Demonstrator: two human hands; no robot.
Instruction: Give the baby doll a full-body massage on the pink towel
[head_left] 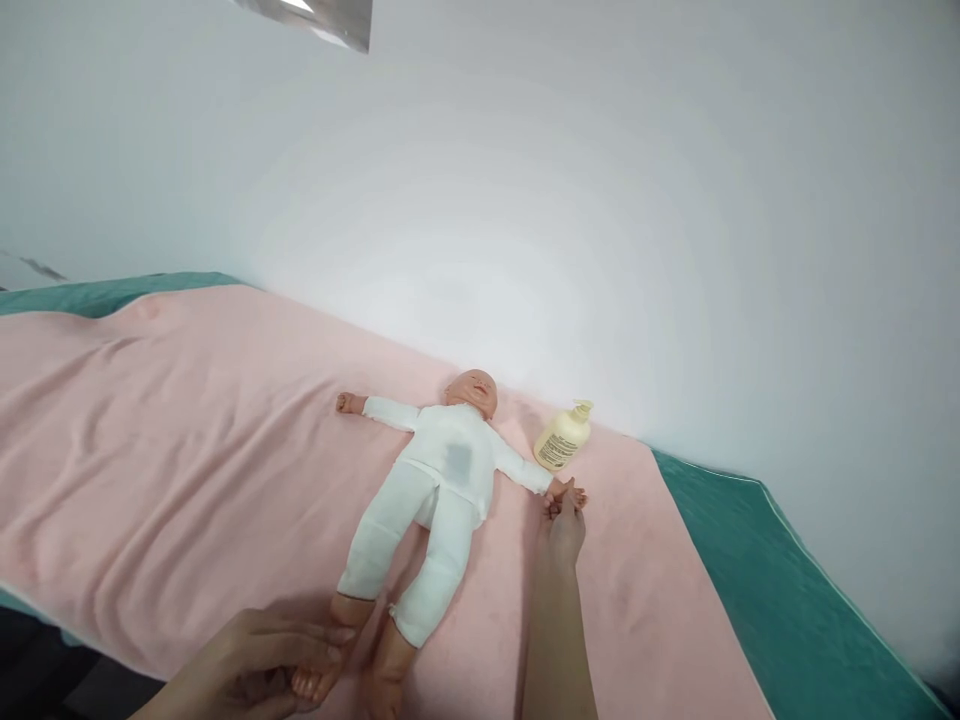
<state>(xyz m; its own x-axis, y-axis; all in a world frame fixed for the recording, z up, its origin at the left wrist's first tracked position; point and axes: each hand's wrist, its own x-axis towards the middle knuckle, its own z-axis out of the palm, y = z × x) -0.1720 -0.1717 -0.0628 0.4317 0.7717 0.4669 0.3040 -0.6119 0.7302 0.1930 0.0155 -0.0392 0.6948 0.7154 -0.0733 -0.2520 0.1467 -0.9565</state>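
A baby doll (450,470) in a white cloth top and trousers lies on its back, arms spread, head toward the wall. My left hand (270,655) is at the doll's foot on the left, fingers closed around the foot and ankle. At the doll's hand on the right, my right hand (564,525) pinches it between thumb and fingers. Just beyond that hand is a pale yellow pump bottle (562,438) with dark print, leaning a little in view. The doll's other foot is partly cut off by the lower frame edge.
A pink blanket (187,450) with folds on its left side lies under the doll. Green cloth (750,550) shows beyond it at the right and far left. A white wall (525,200) rises directly behind. Part of a shiny metallic object (322,18) hangs at the top.
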